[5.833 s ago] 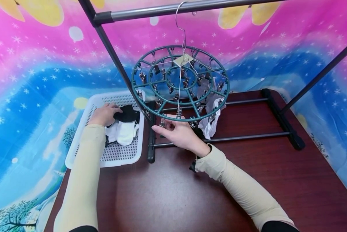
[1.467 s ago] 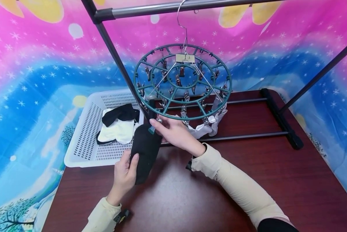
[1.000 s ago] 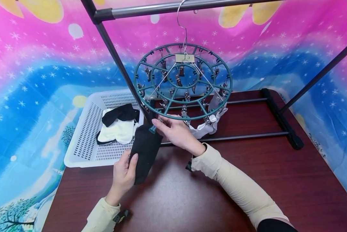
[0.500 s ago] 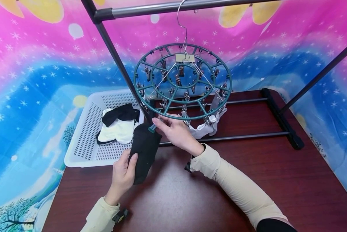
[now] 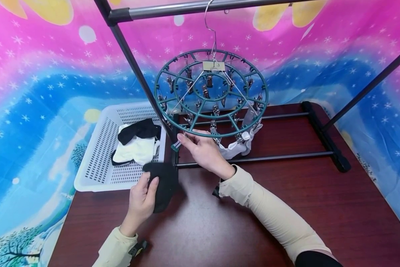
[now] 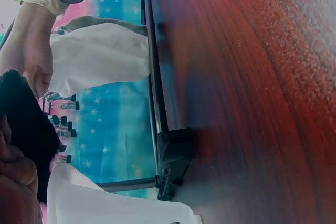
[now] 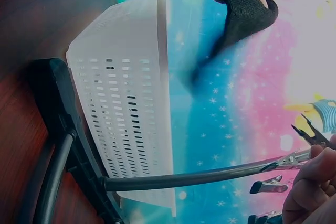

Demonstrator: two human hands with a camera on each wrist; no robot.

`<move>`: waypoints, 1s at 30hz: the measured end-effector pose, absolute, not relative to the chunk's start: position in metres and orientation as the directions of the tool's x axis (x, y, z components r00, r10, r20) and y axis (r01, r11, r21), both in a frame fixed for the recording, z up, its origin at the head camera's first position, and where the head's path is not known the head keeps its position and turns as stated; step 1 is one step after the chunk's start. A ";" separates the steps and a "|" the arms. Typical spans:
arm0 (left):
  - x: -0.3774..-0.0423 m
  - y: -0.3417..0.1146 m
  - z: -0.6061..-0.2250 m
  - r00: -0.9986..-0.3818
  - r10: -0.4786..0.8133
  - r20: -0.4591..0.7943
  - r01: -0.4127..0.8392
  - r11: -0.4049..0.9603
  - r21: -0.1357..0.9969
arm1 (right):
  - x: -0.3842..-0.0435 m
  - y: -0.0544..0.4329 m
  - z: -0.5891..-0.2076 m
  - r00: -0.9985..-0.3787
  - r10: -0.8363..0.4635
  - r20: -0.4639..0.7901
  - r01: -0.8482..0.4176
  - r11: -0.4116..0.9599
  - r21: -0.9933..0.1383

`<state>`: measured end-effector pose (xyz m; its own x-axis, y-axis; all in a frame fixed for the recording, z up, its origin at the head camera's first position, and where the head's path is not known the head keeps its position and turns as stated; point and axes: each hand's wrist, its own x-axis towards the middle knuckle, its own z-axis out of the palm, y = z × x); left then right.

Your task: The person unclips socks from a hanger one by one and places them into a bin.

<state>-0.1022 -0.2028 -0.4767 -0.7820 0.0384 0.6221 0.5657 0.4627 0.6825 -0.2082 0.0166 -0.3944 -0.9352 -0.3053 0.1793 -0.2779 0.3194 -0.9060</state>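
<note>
My left hand [image 5: 142, 196] grips a black sock [image 5: 162, 187] between thumb and fingers above the table, in front of the basket. The sock's upper end flops over, apart from the hanger. In the right wrist view the dark sock [image 7: 244, 17] trails a blurred end. My right hand [image 5: 203, 150] pinches a clip [image 5: 175, 147] at the near left rim of the round green clip hanger [image 5: 194, 126]. That clip's jaws stand apart with nothing between them in the right wrist view. White and grey socks [image 5: 235, 149] hang from clips on the hanger's right side.
A white perforated basket [image 5: 93, 167] at the left holds black and white socks [image 5: 138, 148]. The hanger's hook hangs on the dark rack's top bar [image 5: 173, 11]. The rack's foot [image 5: 174, 174] stands beside the basket on the red-brown table [image 5: 200, 230].
My left hand has come from the basket with a black sock. Its upper end was at the clip half a second ago and has dropped away. My right hand stays at the rim.
</note>
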 end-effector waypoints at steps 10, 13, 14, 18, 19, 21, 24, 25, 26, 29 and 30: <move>-0.102 -0.205 -0.473 -0.769 0.034 0.639 0.571 0.485 0.662 | -0.209 0.017 -0.395 -0.928 -0.310 0.207 -0.305 0.311 -0.900; -0.103 -0.208 -0.468 -0.772 0.023 0.635 0.559 0.499 0.662 | -0.209 0.018 -0.396 -0.932 -0.312 0.185 -0.287 0.322 -0.902; -0.103 -0.210 -0.465 -0.776 0.022 0.631 0.552 0.508 0.662 | -0.209 0.018 -0.396 -0.932 -0.313 0.181 -0.285 0.326 -0.901; -0.108 -0.221 -0.452 -0.791 0.060 0.609 0.539 0.538 0.648 | -0.209 0.018 -0.397 -0.929 -0.323 0.179 -0.288 0.331 -0.899; -0.109 -0.224 -0.449 -0.797 0.081 0.599 0.538 0.547 0.642 | -0.209 0.018 -0.397 -0.929 -0.326 0.178 -0.288 0.331 -0.899; -0.114 -0.231 -0.442 -0.813 0.123 0.569 0.528 0.569 0.631 | -0.209 0.018 -0.397 -0.929 -0.327 0.175 -0.286 0.329 -0.900; -0.122 -0.242 -0.432 -0.827 0.165 0.537 0.517 0.600 0.611 | -0.209 0.018 -0.397 -0.930 -0.330 0.160 -0.271 0.325 -0.906; -0.125 -0.245 -0.429 -0.830 0.168 0.533 0.514 0.604 0.610 | -0.209 0.018 -0.397 -0.931 -0.330 0.155 -0.266 0.326 -0.907; -0.127 -0.248 -0.426 -0.829 0.171 0.532 0.514 0.607 0.607 | -0.209 0.018 -0.397 -0.933 -0.330 0.145 -0.257 0.328 -0.909; -0.132 -0.254 -0.418 -0.821 0.168 0.546 0.521 0.611 0.595 | -0.208 0.018 -0.396 -0.934 -0.335 0.122 -0.236 0.327 -0.915; -0.134 -0.256 -0.416 -0.819 0.165 0.549 0.520 0.618 0.590 | -0.208 0.018 -0.396 -0.935 -0.336 0.117 -0.232 0.326 -0.916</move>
